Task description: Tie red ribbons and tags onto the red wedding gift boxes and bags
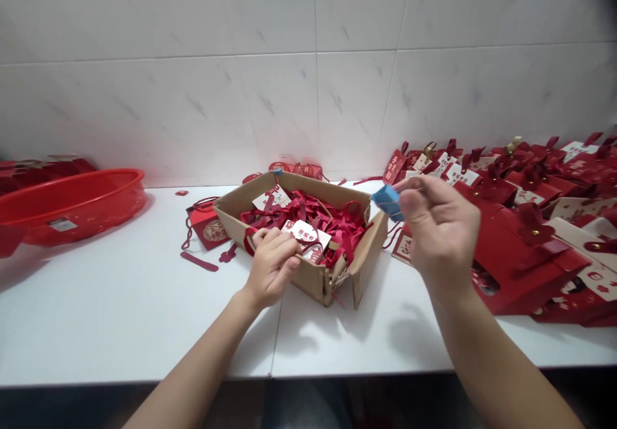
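Observation:
My left hand [274, 263] is closed over the near left rim of an open cardboard box [308, 282]. A heap of dark red ribbons [348, 223] fills the box, and a white printed tag [304, 231] with a cord lies on them by my fingertips. Raised to the right of the box, my right hand [441, 226] pinches a small blue packet [387, 202] between thumb and fingers. The box's near right corner is split, its flap standing out. Whether ribbon is also under my left fingers is hidden.
Many red gift boxes [525, 255] with ribbon handles crowd the right side. A red plastic basin [72, 207] stands at the left. A small red box [208, 226] with a cord, a red strip [199, 262] and a flower-shaped piece [227, 253] lie left of the cardboard box.

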A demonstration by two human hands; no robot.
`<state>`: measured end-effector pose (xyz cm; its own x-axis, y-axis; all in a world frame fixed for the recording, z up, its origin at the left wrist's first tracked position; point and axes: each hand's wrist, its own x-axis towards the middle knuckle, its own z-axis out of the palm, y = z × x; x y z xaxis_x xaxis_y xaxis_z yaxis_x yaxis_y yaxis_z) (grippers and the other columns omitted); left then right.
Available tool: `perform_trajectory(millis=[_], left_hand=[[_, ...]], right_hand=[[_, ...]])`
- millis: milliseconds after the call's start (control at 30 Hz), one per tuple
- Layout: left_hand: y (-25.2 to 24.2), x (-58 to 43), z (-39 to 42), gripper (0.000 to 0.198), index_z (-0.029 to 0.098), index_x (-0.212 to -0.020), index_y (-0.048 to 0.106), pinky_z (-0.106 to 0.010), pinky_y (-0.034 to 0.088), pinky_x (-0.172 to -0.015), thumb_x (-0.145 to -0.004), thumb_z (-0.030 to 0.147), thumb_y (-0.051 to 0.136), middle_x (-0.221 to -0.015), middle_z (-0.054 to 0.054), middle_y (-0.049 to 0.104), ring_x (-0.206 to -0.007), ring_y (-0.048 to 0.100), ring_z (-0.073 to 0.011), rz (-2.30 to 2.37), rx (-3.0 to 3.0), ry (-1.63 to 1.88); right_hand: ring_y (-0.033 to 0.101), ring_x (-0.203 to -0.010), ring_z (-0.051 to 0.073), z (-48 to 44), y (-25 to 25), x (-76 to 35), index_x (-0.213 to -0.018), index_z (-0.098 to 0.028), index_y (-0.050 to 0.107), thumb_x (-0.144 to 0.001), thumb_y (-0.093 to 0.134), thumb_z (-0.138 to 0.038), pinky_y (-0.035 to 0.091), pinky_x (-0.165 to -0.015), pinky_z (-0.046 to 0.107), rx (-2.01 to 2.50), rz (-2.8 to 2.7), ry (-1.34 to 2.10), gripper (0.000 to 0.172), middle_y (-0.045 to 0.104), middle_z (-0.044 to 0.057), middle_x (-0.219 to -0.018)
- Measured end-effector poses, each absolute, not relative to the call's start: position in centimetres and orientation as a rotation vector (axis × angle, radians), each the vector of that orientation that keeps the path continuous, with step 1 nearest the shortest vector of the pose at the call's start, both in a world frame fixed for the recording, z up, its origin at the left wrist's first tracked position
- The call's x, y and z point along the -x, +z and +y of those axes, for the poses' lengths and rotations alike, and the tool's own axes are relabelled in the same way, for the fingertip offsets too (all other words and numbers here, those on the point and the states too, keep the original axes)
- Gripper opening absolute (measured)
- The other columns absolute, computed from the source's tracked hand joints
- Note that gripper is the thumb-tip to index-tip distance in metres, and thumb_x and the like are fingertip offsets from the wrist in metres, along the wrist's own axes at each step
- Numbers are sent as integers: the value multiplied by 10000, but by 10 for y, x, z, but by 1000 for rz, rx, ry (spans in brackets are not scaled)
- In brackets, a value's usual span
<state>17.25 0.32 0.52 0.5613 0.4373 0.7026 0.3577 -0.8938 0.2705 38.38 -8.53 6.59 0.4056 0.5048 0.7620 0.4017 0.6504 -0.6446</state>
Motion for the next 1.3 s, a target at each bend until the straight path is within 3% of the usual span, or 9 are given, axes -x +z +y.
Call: perform_trajectory(millis=[267, 367, 500, 633, 700, 800, 967, 1133, 1300], left_hand=[[14, -130, 47, 638, 214, -429, 334, -383, 379, -690, -911, 588, 148, -453, -18, 384, -570, 423, -178, 656, -2526, 1226], [36, -111, 62, 580, 201, -438, 430, -368, 426, -746, -890, 555, 347, -551, -40, 525, -738, 533, -202, 681, -2551, 1096], [73, -96, 15, 313, 174, -682, 620, -356, 447, -740, -871, 394, 504, -865, -35, 628, -851, 557, -193, 1024, -2493, 1215], [65, -128, -79, 95, 242, -826, 582, -427, 414, -856, -865, 283, 506, -990, -33, 637, -1027, 534, -246, 972, -2601, 1404], [44, -157, -107, 477, 218, -1252, 465, -490, 327, -941, -805, 350, 567, -1178, -96, 603, -1123, 483, -311, 836, -2837, 1239], [15, -193, -107, 654, 187, -1393, 294, -477, 216, -982, -820, 355, 560, -1292, -119, 546, -1191, 429, -326, 844, -2913, 1143], [6, -199, -67, 337, 244, -1069, 586, -425, 197, -929, -815, 465, 601, -972, -40, 678, -1000, 517, -267, 866, -2857, 1158], [14, -176, -31, 265, 227, -811, 588, -426, 252, -885, -740, 470, 668, -802, -22, 657, -902, 516, -247, 662, -2839, 1156], [14, -158, -9, 243, 225, -816, 565, -489, 206, -1013, -738, 434, 661, -879, -51, 622, -1034, 476, -265, 537, -2830, 1037]], right_hand=[[638, -758, 213, -73, 15, -426, -895, -212, 576, -870, 475, -531, 506, -664, 349, 950, -1095, 386, 335, 620, 57, -811], [637, -902, 230, -67, -4, -427, -935, -221, 516, -900, 343, -572, 506, -710, 353, 928, -1126, 590, 393, 651, 82, -925], [629, -952, 238, -53, -9, -421, -923, -229, 462, -912, 135, -607, 494, -745, 382, 850, -1239, 764, 500, 668, 94, -933], [618, -929, 229, -33, 3, -413, -898, -222, 476, -906, 125, -630, 463, -800, 381, 799, -1492, 627, 538, 664, 82, -868], [610, -864, 221, -25, 7, -408, -893, -212, 496, -875, 176, -686, 464, -778, 363, 836, -1620, 559, 573, 645, 76, -838], [559, -645, 184, -21, 3, -401, -889, -205, 490, -847, 226, -720, 455, -637, 315, 922, -1663, 496, 581, 575, 30, -693], [472, -533, 163, -35, -14, -385, -906, -214, 429, -866, 132, -697, 400, -536, 297, 961, -1508, 372, 569, 480, -8, -609], [523, -687, 203, -50, -9, -355, -827, -206, 455, -906, 147, -625, 411, -678, 354, 1087, -1464, -44, 526, 536, 51, -727], [517, -648, 206, -57, 0, -330, -858, -183, 472, -951, 210, -500, 378, -703, 361, 1204, -1511, -277, 421, 584, 68, -732]])
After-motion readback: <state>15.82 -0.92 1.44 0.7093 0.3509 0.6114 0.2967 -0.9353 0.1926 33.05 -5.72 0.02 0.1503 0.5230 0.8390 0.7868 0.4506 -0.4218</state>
